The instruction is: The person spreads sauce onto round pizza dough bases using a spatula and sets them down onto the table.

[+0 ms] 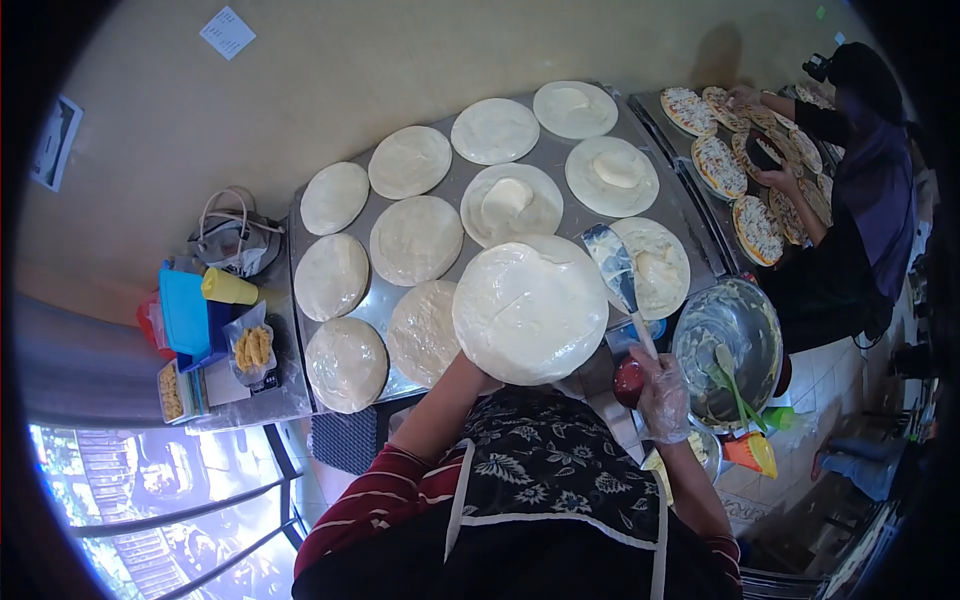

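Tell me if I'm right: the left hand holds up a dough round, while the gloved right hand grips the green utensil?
Not quite: in the head view, the gloved right hand grips the pale-handled spatula; the green utensil is in the bowl. The left hand does hold up a dough round.

I'm losing most of the left hand (482,377) here: the raised dough (530,310) covers it, and I can't tell how its fingers lie. That dough also blocks part of the round (415,335) behind it. Over to the right hand (664,398), wrapped around the spatula (622,280), hiding the handle's end. Something red (627,383) sits partly behind that hand; I can't name it. The small bowl (709,452) slips under the forearm. Wall paper (228,33): print too small for me. Far right, the co-worker (865,210) blocks some pizzas (757,228). Glare blurs the window (150,490), and the apron wearer runs off the bottom edge.
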Demonstrator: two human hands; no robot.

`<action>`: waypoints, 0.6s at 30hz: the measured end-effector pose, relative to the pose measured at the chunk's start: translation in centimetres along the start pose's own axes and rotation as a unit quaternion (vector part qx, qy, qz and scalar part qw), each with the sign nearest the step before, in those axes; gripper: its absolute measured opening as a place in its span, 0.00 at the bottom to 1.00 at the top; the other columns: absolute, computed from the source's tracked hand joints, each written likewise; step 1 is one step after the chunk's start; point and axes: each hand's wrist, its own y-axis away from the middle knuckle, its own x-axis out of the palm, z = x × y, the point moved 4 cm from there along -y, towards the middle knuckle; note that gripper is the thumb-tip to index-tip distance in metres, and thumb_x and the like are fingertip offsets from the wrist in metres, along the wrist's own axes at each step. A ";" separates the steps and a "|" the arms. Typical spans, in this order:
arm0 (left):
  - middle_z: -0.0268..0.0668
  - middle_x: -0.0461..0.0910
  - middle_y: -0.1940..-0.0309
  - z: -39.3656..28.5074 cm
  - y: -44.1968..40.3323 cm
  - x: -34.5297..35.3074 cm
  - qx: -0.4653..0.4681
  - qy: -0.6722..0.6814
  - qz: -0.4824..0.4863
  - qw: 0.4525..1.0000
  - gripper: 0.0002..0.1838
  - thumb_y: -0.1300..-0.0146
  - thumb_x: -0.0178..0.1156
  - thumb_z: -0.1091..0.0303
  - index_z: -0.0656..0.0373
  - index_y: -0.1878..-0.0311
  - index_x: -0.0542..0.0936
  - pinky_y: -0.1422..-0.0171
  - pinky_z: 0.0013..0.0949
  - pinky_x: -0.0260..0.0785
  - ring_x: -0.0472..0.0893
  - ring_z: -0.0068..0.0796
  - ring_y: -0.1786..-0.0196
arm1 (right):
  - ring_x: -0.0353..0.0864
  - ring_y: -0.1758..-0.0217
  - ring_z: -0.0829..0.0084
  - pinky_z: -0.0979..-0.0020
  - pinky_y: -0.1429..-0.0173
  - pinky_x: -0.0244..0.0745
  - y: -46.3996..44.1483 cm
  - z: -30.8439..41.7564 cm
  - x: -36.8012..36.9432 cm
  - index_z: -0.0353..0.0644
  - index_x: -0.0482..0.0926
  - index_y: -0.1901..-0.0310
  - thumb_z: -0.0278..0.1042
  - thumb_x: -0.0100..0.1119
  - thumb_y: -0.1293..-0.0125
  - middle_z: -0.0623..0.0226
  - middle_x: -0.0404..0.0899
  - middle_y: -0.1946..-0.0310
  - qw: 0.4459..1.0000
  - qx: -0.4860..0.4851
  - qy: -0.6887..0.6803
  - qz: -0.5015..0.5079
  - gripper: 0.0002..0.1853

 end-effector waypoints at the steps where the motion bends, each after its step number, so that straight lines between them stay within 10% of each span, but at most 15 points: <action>1: 0.40 0.72 0.33 -0.1 0.2 -0.1 -0.002 0.000 -0.001 1.000 0.27 0.25 0.51 0.57 0.52 0.26 0.63 0.35 0.42 0.75 0.76 0.35 0.35 | 0.81 0.63 0.53 0.56 0.61 0.77 0.1 -0.5 0.0 0.56 0.80 0.41 0.20 0.57 0.38 0.58 0.77 0.62 1.000 -0.001 0.006 -0.008 0.25; 9: 0.40 0.73 0.34 -0.3 -0.7 0.2 0.000 -0.006 0.004 1.000 0.27 0.25 0.51 0.57 0.52 0.26 0.63 0.36 0.42 0.75 0.77 0.35 0.36 | 0.82 0.64 0.54 0.55 0.63 0.79 -1.1 1.7 -1.9 0.54 0.69 0.31 0.22 0.60 0.41 0.59 0.77 0.60 0.994 -0.054 0.003 -0.097 0.34; 12: 0.40 0.73 0.34 -0.4 -0.5 0.2 0.000 -0.007 0.005 1.000 0.27 0.25 0.51 0.57 0.52 0.26 0.64 0.36 0.42 0.76 0.77 0.35 0.36 | 0.82 0.67 0.55 0.57 0.66 0.80 0.0 3.2 -0.8 0.55 0.66 0.29 0.22 0.61 0.43 0.61 0.78 0.60 0.989 -0.109 0.074 0.061 0.38; 18: 0.40 0.74 0.35 0.4 -0.5 0.0 -0.002 -0.003 -0.002 1.000 0.26 0.25 0.51 0.57 0.52 0.27 0.64 0.36 0.42 0.76 0.78 0.34 0.37 | 0.81 0.68 0.51 0.55 0.67 0.77 -1.2 1.5 0.6 0.55 0.70 0.32 0.23 0.57 0.34 0.57 0.79 0.63 0.999 0.004 0.024 0.027 0.29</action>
